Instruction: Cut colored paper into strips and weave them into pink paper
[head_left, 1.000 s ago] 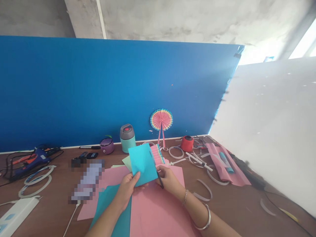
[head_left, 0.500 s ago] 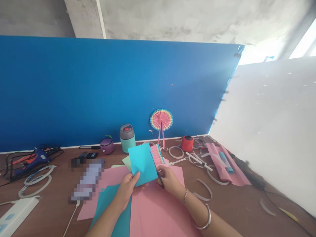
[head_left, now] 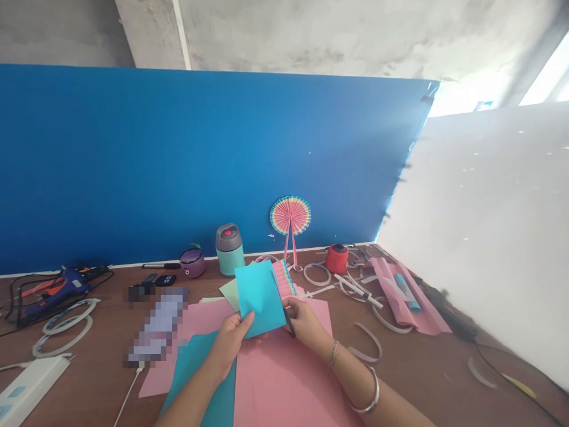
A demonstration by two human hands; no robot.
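My left hand (head_left: 235, 339) pinches the lower left corner of a turquoise sheet of paper (head_left: 259, 296), thumb on top. In my right hand (head_left: 306, 323) is a pair of scissors (head_left: 290, 325) with dark handles, its blade lying along the paper's right edge. Whether the blades are apart cannot be made out. Below both hands lie large pink paper sheets (head_left: 288, 379) and a darker turquoise sheet (head_left: 202, 367). Just behind the held paper is a pleated pink strip (head_left: 283, 277) with a striped edge, partly hidden. A round pleated paper fan (head_left: 290, 216) leans against the blue wall.
At the back stand a turquoise flask (head_left: 230, 252), a purple pot (head_left: 192, 263) and a red tape dispenser-like object (head_left: 336, 258). Left are a glue gun (head_left: 66, 290), a blurred phone (head_left: 159, 323) and a power strip (head_left: 35, 388). White tape rolls (head_left: 317, 274) and pink paper (head_left: 409, 296) lie right.
The turquoise paper has shifted slightly right and down and turned a little more upright. Both hands keep their holds, and the scissors stay at the right edge.
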